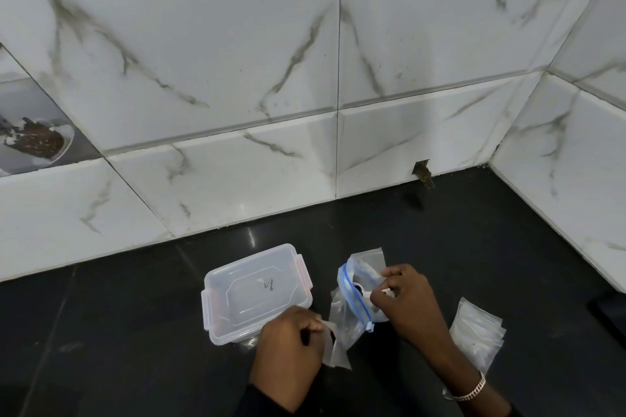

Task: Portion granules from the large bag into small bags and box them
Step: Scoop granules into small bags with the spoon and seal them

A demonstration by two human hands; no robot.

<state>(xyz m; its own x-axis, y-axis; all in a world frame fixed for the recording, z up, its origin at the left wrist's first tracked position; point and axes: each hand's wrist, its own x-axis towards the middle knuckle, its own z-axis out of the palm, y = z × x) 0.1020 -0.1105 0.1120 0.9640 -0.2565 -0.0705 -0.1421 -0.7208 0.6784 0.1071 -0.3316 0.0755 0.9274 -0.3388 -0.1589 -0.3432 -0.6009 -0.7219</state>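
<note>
The large clear bag [359, 281] with a blue zip strip stands open on the black counter, dark granules showing inside its mouth. My right hand [403, 298] pinches a small white scoop handle [379, 293] that dips into that bag. Lower left, my left hand [291, 338] grips the top of a small clear bag [335, 345] and holds it beside the large bag. A clear plastic box [250, 291] with its lid on and pink clips sits just left of both bags.
A stack of small clear bags [477, 332] lies to the right of my right wrist. White marble-patterned tile walls [237, 179] close the counter [135, 332] at the back and on the right. A dark object [609, 311] sits at the right edge.
</note>
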